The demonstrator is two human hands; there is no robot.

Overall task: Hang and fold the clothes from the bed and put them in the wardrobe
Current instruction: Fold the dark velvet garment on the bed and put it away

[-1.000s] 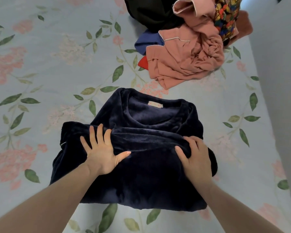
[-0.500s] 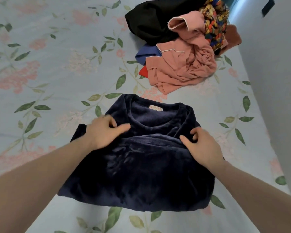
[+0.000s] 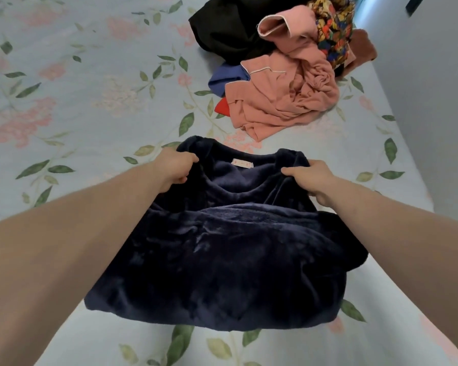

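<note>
A dark navy fleece top (image 3: 222, 254) lies partly folded on the floral bed sheet (image 3: 77, 107), neck label facing up at the far end. My left hand (image 3: 173, 169) grips the left shoulder edge by the collar, fingers curled into the fabric. My right hand (image 3: 308, 178) grips the right shoulder edge the same way. The lower half of the top is doubled over toward the collar.
A heap of unfolded clothes sits at the far right of the bed: a pink garment (image 3: 283, 93), a black one (image 3: 222, 30), a multicoloured patterned one (image 3: 333, 25), and blue (image 3: 225, 77) and red (image 3: 222, 107) pieces. A pale wall (image 3: 434, 101) runs along the bed's right edge.
Both hands left the folded middle of the navy top, where they lay flat, and moved up to its shoulders, where they now grip the fabric. The camera leaned forward.
</note>
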